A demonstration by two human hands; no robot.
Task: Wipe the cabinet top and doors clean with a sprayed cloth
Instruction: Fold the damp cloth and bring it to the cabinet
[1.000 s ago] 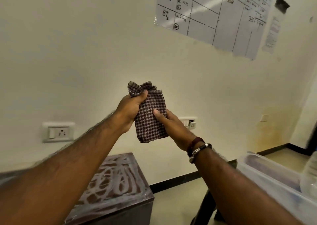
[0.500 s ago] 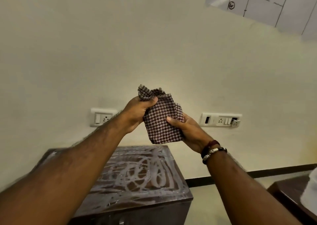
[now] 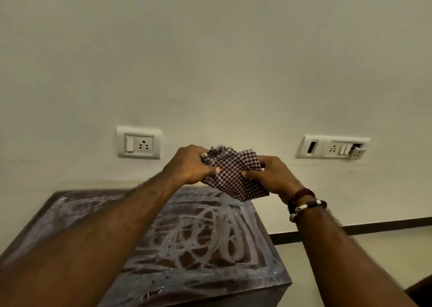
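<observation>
Doors of the cabinet point(image 3: 210, 248) are cut off below the frame; only its dark top shows, streaked with whitish swirls, under and nearer than the fingers. Both forearms hide much of that top. The cloth point(image 3: 233, 175), a soft checked maroon-and-white weave with a frayed, bunched corner, is held in the air between both hands: left hand point(image 3: 189, 164) and right hand point(image 3: 273, 175) each curl their fingers round an edge. Behind the fingers, two white socket plates point(image 3: 139, 142) sit on the cream wall. Bracelets point(image 3: 304, 203) ring the right wrist.

cabinet point(image 3: 210, 248) doors: out of frame | top: partly behind forearms | cloth point(image 3: 231, 173) folds: perhaps bunched
</observation>
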